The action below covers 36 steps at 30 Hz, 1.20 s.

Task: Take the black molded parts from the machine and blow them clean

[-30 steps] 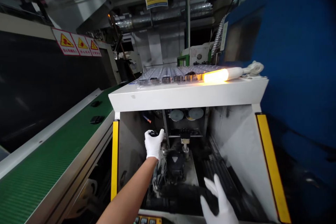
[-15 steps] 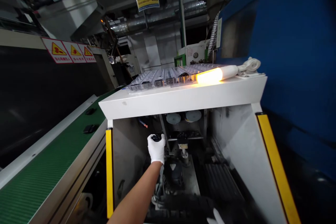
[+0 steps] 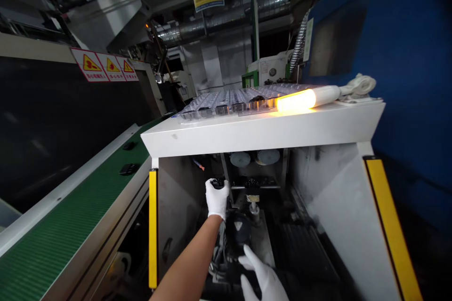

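Note:
My left hand (image 3: 216, 200), in a white glove, reaches into the machine's bay with thumb and fingers closed around a small black plastic part (image 3: 217, 183). Just right of it, another dark part (image 3: 252, 183) sits on top of a small fixture (image 3: 253, 200) on a post. Lower in the bay is my right hand (image 3: 260, 275), also gloved in white, with its fingers spread and nothing in them. Its lower part is cut off by the bottom edge of the view.
A green conveyor belt (image 3: 88, 202) on the left carries black parts (image 3: 129, 169). Above the bay, a white shelf (image 3: 247, 131) bears clear plastic trays (image 3: 226, 101) and a glowing yellow lamp (image 3: 300, 99). Yellow bars (image 3: 153, 230) flank the opening at both sides.
The right hand has come up into view from the bottom edge, its fingers now spread. The left hand still grips the black part at about the same place; the view has shifted slightly.

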Each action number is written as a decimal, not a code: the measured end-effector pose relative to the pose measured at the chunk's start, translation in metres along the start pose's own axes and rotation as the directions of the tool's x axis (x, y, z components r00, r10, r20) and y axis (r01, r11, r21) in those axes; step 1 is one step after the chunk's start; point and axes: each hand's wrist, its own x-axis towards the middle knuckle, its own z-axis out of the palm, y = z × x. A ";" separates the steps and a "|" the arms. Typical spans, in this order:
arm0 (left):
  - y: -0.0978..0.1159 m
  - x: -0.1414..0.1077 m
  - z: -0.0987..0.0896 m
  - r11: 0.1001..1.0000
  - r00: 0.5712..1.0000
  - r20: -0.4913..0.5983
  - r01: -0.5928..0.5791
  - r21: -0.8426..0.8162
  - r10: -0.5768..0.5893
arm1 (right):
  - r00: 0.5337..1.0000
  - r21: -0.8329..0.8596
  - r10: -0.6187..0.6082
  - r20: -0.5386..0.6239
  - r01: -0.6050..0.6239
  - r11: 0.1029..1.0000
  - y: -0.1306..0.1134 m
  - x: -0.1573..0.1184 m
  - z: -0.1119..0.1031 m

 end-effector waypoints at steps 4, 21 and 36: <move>0.006 -0.002 -0.011 1.000 0.995 0.102 0.010 -0.027 -0.008 | 0.991 0.133 0.068 0.118 -0.084 0.988 -0.027 0.042 -0.013; -0.045 0.029 -0.062 0.891 0.852 0.508 0.128 -0.436 0.127 | 0.911 0.381 0.334 0.242 -0.406 0.831 -0.039 0.206 0.047; -0.027 0.032 -0.057 0.866 0.882 0.472 0.219 -0.449 0.021 | 0.873 0.432 0.426 0.236 -0.487 0.759 -0.044 0.207 0.041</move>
